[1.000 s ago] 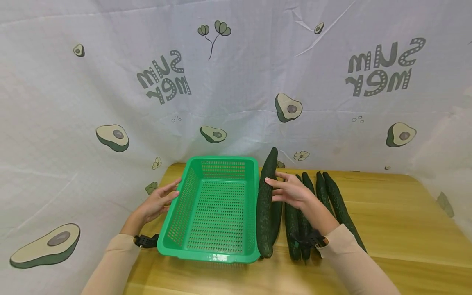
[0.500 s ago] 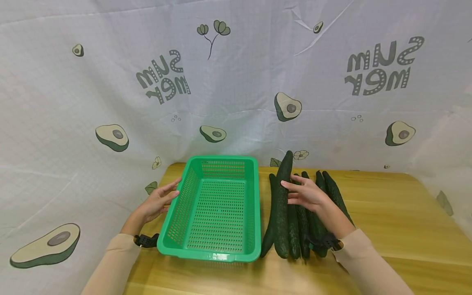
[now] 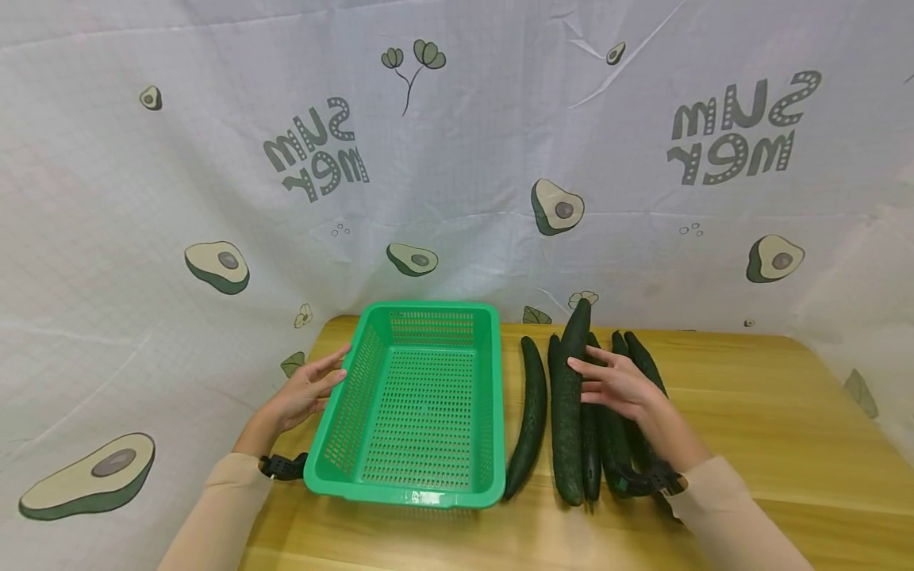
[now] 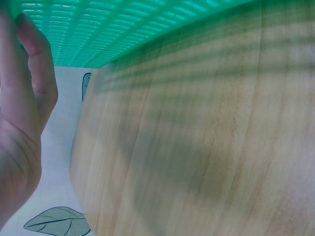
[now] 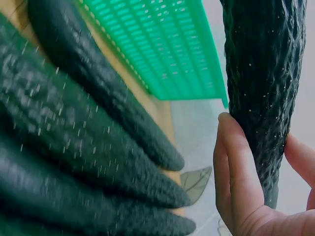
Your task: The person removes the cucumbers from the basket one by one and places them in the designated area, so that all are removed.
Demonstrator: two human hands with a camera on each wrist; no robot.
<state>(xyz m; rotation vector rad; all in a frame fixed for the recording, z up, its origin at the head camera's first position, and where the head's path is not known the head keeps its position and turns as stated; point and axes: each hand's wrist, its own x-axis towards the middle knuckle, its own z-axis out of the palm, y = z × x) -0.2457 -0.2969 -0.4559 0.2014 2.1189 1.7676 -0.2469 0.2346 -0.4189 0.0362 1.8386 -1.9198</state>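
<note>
My right hand (image 3: 614,385) pinches a long dark green cucumber (image 3: 571,412) between thumb and fingers. The right wrist view shows the bumpy cucumber (image 5: 263,73) held off the table, with other cucumbers below it. In the head view it covers part of the row of cucumbers (image 3: 612,444) lying side by side. My left hand (image 3: 303,396) rests at the left rim of a green plastic basket (image 3: 407,498), fingers loosely bent against its outside. In the left wrist view that hand (image 4: 22,113) lies beside the slotted basket wall (image 4: 113,29). Nothing lies in the basket.
A single curved cucumber (image 3: 530,424) lies between the basket and the row. The wooden table (image 3: 771,444) extends to the right. A white curtain (image 3: 457,159) with avocado prints hangs along the table's back edge.
My right hand has carried the cucumber rightward, from beside the basket's right rim to over the row. The curved cucumber, partly covered before, now shows fully. My left hand and the basket stay put.
</note>
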